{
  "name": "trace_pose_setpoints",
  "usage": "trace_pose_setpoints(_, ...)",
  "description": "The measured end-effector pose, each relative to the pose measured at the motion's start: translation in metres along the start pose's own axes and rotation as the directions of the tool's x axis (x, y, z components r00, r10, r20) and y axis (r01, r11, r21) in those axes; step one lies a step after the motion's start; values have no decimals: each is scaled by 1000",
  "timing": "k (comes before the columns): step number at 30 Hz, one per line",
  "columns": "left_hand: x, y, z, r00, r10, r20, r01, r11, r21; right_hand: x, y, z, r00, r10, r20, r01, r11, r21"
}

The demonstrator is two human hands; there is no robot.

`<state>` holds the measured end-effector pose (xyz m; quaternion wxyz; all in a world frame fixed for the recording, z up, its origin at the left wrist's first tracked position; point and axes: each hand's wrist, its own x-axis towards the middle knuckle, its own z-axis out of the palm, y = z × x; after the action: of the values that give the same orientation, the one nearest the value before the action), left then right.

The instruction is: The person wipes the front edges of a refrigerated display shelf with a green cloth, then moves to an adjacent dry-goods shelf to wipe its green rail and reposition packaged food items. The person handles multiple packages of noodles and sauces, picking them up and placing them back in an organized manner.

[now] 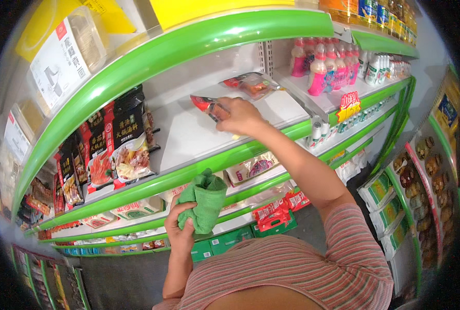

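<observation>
My left hand point(181, 223) grips a bunched green cloth point(206, 201) in front of the shelf's edge. Over the white shelf board point(193, 135), my right hand point(239, 116) holds a red and dark plastic food packet point(210, 107) by one end; its far end points left. Just behind that hand, another clear-fronted food packet point(253, 84) lies flat on the board. To the left on the same shelf stand several black and red hotpot seasoning pouches point(129, 139).
A green shelf edge point(214, 33) curves across above my hands. Pink-capped drink bottles point(332, 69) stand at the right, by a yellow price tag point(349, 107). Below are bagged goods point(253, 168), red packets point(270, 213) and green boxes point(230, 242). Jars point(412, 190) line a rack far right.
</observation>
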<state>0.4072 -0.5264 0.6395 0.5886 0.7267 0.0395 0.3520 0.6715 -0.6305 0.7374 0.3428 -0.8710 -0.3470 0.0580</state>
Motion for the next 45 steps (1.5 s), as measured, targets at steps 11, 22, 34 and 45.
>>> trace_pose_setpoints(11, 48, 49, 35, 851, 524, 30, -484, 763, 429, -72, 7, 5, 927, -369, 70, -188, -295, 937)
trace_pose_setpoints(22, 80, 31, 39, 882, 469, -49, -334, 694, 637, -113, 25, -10, 986, -158, 44, -64, -119, 991)
trace_pose_setpoints(34, 21, 12, 9, 963, 257, -87, -203, 895, 397, -17, 90, -21, 829, -126, -545, -144, 893, -426)
trace_pose_setpoints(45, -12, -11, -21, 979, 109, -172, -50, 947, 316, -11, 71, 4, 903, -61, -425, -156, 876, -456)
